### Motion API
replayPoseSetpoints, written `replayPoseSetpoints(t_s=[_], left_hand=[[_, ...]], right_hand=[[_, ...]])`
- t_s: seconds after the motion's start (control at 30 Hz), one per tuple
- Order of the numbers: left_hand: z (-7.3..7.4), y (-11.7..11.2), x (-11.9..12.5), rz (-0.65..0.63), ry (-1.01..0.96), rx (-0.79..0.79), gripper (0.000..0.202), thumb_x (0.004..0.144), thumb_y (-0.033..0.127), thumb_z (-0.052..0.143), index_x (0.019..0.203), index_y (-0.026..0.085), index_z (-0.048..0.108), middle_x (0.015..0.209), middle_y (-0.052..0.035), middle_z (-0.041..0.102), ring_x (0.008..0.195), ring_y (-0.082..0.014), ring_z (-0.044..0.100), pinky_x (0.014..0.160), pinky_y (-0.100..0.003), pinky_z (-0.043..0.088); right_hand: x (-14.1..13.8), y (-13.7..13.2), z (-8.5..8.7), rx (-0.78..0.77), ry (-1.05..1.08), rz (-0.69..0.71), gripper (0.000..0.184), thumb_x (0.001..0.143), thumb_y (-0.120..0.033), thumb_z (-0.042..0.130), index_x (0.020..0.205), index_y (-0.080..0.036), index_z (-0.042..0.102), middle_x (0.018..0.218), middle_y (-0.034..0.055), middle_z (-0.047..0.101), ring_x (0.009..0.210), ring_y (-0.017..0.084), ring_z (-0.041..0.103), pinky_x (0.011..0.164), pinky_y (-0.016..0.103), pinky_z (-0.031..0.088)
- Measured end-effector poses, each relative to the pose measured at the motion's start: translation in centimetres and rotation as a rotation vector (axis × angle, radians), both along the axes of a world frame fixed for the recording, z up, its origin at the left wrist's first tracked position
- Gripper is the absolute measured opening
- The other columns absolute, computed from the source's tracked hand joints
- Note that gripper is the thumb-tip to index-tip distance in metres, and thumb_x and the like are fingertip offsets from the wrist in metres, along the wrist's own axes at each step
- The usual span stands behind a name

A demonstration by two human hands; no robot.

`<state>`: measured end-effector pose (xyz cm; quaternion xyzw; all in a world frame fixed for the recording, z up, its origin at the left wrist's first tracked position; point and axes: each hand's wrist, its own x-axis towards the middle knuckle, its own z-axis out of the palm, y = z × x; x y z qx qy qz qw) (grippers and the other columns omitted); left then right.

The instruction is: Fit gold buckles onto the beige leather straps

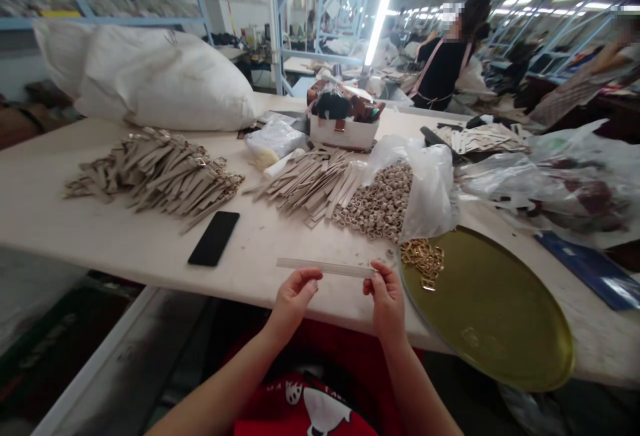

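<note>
Just above the table's front edge I hold a thin beige strap (346, 269) stretched level from side to side. My right hand (388, 296) pinches its right end between thumb and fingers. Along the middle of the strap, my left hand (294, 297) is closed on it with thumb and forefinger, and the left end sticks out beyond. Right of my right hand, a heap of gold buckles (423, 259) lies on a round gold tray (500, 309). Behind the strap is a pile of small beige loops (383, 203) spilling from a clear plastic bag (431, 189).
Loose straps (310, 186) lie mid-table; a pile of buckled straps (165, 173) is to the left. A black phone (214, 239) lies nearer me. A white box (345, 133) and a big white sack (150, 79) stand behind. A person (445, 66) is at the back right.
</note>
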<state>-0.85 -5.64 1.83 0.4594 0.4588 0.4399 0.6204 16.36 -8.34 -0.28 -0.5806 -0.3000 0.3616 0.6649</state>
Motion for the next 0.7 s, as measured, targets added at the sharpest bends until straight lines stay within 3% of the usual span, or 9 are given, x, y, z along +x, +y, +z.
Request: replayPoseSetpoints(t_s=[0.27, 0.43, 0.5, 0.6, 0.7], left_hand=[[0.1, 0.7, 0.3, -0.007, -0.026, -0.071, 0.018, 0.071, 0.025, 0.058, 0.087, 0.014, 0.06, 0.09, -0.0051, 0.062, 0.089, -0.0157, 0.055, 0.079, -0.025, 0.044], [0.3, 2.2, 1.6, 0.072, -0.4, -0.447, 0.027, 0.065, 0.028, 0.07, 0.079, 0.017, 0.05, 0.081, 0.0, 0.059, 0.081, -0.0119, 0.059, 0.065, -0.018, 0.046], [0.3, 2.9, 2.0, 0.051, -0.443, -0.512, 0.035, 0.063, 0.03, 0.073, 0.089, 0.018, 0.051, 0.083, 0.0005, 0.059, 0.066, -0.0063, 0.057, 0.058, -0.015, 0.045], [0.4, 4.0, 2.2, -0.101, -0.449, -0.489, 0.048, 0.064, 0.034, 0.072, 0.105, 0.019, 0.053, 0.082, 0.0013, 0.056, 0.05, 0.0002, 0.046, 0.05, -0.012, 0.039], [0.4, 5.4, 1.8, -0.259, -0.325, -0.426, 0.046, 0.065, 0.044, 0.069, 0.098, 0.013, 0.057, 0.065, 0.0042, 0.05, 0.042, 0.0008, 0.036, 0.041, -0.013, 0.03]], right_hand=[[0.7, -0.8, -0.9, -0.09, -0.137, 0.031, 0.024, 0.08, -0.034, 0.049, 0.095, -0.016, 0.053, 0.062, -0.0025, 0.049, 0.057, 0.011, 0.047, 0.057, 0.025, 0.038], [0.5, -1.5, -0.7, -0.149, -0.105, 0.071, 0.025, 0.078, -0.038, 0.051, 0.091, -0.017, 0.053, 0.059, -0.0023, 0.048, 0.057, 0.012, 0.046, 0.056, 0.025, 0.038], [-0.3, -2.0, -0.6, -0.193, 0.031, 0.149, 0.025, 0.077, -0.039, 0.052, 0.09, -0.017, 0.051, 0.056, -0.0036, 0.047, 0.053, 0.01, 0.043, 0.052, 0.023, 0.036], [-1.8, -2.8, -0.6, -0.295, 0.316, 0.365, 0.025, 0.078, -0.04, 0.051, 0.092, -0.019, 0.046, 0.05, -0.0068, 0.044, 0.044, 0.008, 0.037, 0.045, 0.02, 0.029], [-2.0, -3.0, -0.5, -0.397, 0.325, 0.667, 0.025, 0.08, -0.041, 0.047, 0.091, -0.019, 0.046, 0.049, -0.0066, 0.046, 0.041, 0.008, 0.036, 0.043, 0.019, 0.026]])
